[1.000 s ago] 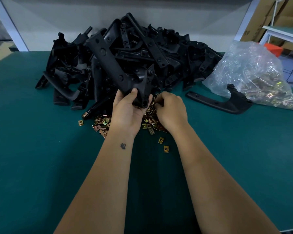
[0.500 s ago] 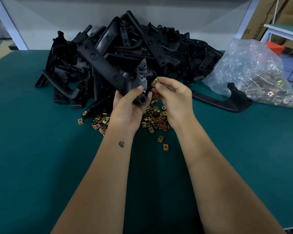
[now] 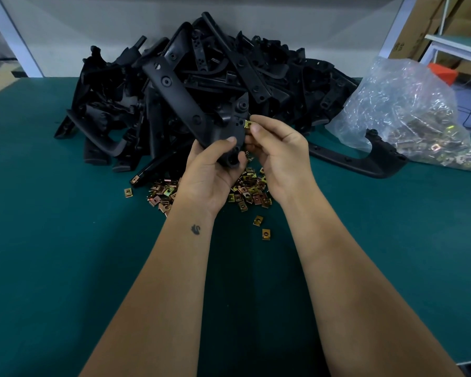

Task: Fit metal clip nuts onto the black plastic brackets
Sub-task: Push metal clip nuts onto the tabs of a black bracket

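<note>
Here, left hand (image 3: pixel 210 170) grips the black bracket (image 3: pixel 191 110) above the loose nut pile (image 3: pixel 245 189); right hand (image 3: pixel 278 148) pinches a clip nut (image 3: pixel 247 124) at its edge tab—misaligned, it likely skews or drops.

Bare forearms, small swan tattoo (image 3: pixel 195 229) near left wrist

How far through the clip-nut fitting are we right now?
Done: one bracket lies apart by the plastic bag, perhaps finished; I cannot see its nuts. In hand: the left hand grips a held bracket while the right hand pinches a clip nut against its edge, not clearly seated. Left: the large bracket pile and loose nuts.
</note>
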Demonstrator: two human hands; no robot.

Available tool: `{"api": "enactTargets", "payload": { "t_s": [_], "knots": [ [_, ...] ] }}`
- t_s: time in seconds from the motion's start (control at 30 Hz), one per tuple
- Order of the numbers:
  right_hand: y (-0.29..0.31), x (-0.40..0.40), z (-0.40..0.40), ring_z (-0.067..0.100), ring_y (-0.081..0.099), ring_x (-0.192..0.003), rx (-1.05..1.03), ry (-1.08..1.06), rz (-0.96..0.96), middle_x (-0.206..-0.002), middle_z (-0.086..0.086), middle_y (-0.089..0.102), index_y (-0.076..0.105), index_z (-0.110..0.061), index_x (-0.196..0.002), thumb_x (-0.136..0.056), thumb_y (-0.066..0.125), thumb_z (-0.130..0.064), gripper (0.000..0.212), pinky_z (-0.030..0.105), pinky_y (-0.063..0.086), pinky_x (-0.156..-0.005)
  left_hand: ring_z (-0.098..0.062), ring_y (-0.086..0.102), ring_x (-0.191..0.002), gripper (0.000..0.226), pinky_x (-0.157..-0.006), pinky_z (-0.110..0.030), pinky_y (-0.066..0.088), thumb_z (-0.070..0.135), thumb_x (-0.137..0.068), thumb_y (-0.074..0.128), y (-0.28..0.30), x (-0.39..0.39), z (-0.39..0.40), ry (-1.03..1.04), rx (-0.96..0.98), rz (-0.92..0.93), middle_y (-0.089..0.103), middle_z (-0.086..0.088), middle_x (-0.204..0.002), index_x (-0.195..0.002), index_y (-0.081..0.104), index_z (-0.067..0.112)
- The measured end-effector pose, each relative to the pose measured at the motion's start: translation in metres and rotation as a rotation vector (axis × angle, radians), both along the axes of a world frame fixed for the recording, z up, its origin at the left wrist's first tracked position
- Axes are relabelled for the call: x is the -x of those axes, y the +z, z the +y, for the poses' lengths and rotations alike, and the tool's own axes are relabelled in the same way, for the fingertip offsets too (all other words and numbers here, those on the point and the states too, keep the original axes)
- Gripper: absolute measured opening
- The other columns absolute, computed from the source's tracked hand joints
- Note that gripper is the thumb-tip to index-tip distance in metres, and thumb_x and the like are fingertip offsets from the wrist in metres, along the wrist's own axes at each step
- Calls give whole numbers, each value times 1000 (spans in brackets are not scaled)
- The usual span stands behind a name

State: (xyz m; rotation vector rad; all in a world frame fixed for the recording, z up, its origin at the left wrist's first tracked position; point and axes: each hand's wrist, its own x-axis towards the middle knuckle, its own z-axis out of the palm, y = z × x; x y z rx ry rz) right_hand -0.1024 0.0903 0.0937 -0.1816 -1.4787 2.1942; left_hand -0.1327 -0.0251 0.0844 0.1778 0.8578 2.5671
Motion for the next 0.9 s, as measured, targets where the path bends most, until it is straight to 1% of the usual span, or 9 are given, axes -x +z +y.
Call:
{"api": "enactTargets", "payload": {
  "t_s": [0.1,0.2,0.37,0.47,0.53,0.63,0.7,0.8,0.9],
  "knots": [
    [1,0,0,12,66,-75,-2,8,3,-88,8,71,72,-7,-97,-90,63,3,15,23,54,-70,-18,67,-90,32,-62,-22,54,-3,-90,62,-1,0,0,-2,14,0,69,-6,-104,-118,55,11],
    [1,0,-1,12,66,-75,0,9,2,-89,9,70,71,-6,-97,-90,63,4,15,23,54,-70,-18,67,-90,33,-61,-22,54,-1,-89,63,-1,1,0,1,22,2,67,-7,-109,-119,56,12],
    [2,-1,-1,15,67,-78,13,33,5,-89,10,70,71,-7,-94,-89,64,3,14,24,55,-70,-14,69,-83,25,-58,-20,52,7,-90,66,-2,2,0,8,49,9,67,-6,-107,-112,56,12],
    [2,0,-2,18,66,-81,32,69,16,-88,9,71,71,-7,-92,-88,64,3,13,26,55,-72,-12,69,-82,28,-56,-18,50,17,-91,67,-2,1,2,21,84,15,67,-5,-107,-117,57,13],
    [2,0,-3,19,67,-83,44,91,22,-88,9,71,71,-8,-91,-88,64,3,13,26,55,-73,-12,68,-82,33,-55,-18,49,19,-92,67,-2,0,3,34,93,8,67,-5,-107,-122,56,13],
    [2,0,-3,18,67,-83,52,115,33,-89,8,71,71,-8,-90,-87,65,4,14,27,54,-73,-11,67,-81,29,-53,-17,48,19,-91,68,-2,0,2,35,100,11,68,-3,-105,-118,58,15],
    [2,-1,-2,17,67,-82,64,124,43,-88,8,70,69,-8,-93,-87,64,5,15,27,54,-74,-10,67,-78,23,-53,-17,48,19,-91,68,-2,0,1,32,112,20,70,-1,-100,-112,59,17],
    [2,-1,-2,11,65,-72,76,127,53,-81,3,70,66,-7,-98,-87,63,7,18,25,53,-72,-8,69,-76,19,-52,-18,47,18,-91,69,-1,0,1,41,144,49,73,5,-91,-108,60,20],
    [2,-1,-4,10,63,-69,76,117,55,-80,3,69,64,-6,-99,-87,62,8,18,25,51,-72,-9,69,-79,22,-54,-19,47,16,-91,69,-2,0,0,51,156,90,73,5,-93,-110,58,22]
  ]
}}
